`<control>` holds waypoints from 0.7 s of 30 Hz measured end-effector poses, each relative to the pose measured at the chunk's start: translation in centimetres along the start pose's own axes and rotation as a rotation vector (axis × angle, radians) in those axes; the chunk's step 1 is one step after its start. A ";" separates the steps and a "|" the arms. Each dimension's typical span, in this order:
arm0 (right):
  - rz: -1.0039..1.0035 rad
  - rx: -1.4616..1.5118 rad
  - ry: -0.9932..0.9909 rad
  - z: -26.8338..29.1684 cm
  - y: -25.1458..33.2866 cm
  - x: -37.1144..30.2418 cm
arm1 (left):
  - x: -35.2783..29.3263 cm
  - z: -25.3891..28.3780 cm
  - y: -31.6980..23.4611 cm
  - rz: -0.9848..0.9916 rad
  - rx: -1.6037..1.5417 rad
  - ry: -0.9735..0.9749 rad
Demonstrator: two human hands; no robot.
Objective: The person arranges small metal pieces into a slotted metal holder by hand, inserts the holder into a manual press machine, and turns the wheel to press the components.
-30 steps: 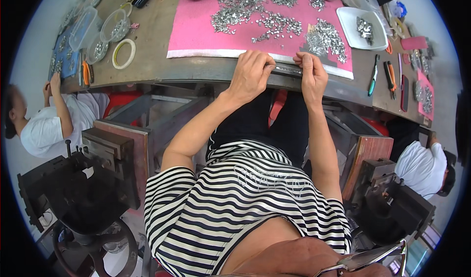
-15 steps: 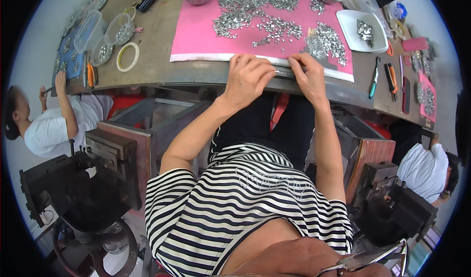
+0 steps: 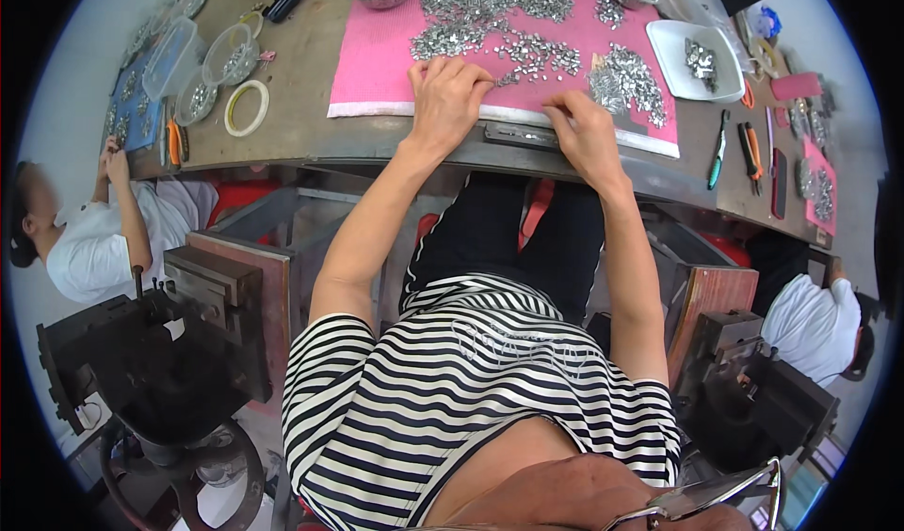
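My left hand is over the pink mat, at the near edge of a loose pile of small silvery metal pieces. Its fingers are bent together, their tips beside a few pieces; anything between them is hidden. My right hand is above the mat's near edge, thumb and forefinger closed in a pinch. Whatever it holds is too small to make out. Between the hands a narrow dark metal bar with a slot lies along the table's front edge. A heap of thin silvery parts lies beyond my right hand.
A white tray with metal parts stands right of the mat, near a toothbrush and orange-handled pliers. To the left are a tape roll and clear tubs. Dark machines flank me; co-workers sit on either side.
My left hand has gone forward and left from the table edge to the metal pieces. My right hand has shifted slightly nearer me, and the slotted bar now shows between them.
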State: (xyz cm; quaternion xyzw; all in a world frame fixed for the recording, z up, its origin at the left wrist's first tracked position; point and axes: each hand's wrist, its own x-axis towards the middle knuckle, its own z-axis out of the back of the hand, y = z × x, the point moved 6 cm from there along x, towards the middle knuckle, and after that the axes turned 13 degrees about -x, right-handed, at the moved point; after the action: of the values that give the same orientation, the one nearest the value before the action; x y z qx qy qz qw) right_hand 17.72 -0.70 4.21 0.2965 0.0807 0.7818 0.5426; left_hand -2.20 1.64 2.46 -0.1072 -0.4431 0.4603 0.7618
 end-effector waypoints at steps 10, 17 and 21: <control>0.110 0.011 -0.130 0.7 1.8 -3.3 | -0.7 0.5 -0.4 -0.053 0.044 -0.010; 0.090 0.015 -0.191 0.7 2.2 -3.9 | -1.1 0.4 -0.5 -0.004 0.082 -0.047; 0.108 -0.020 -0.213 0.4 2.2 -4.0 | -0.9 0.5 -0.6 -0.012 0.072 -0.038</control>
State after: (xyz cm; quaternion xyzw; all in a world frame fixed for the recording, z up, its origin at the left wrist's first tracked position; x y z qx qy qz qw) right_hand 17.15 -5.27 3.98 0.3765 -0.0014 0.7746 0.5082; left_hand -2.33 0.48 2.59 -0.0681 -0.4412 0.4736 0.7592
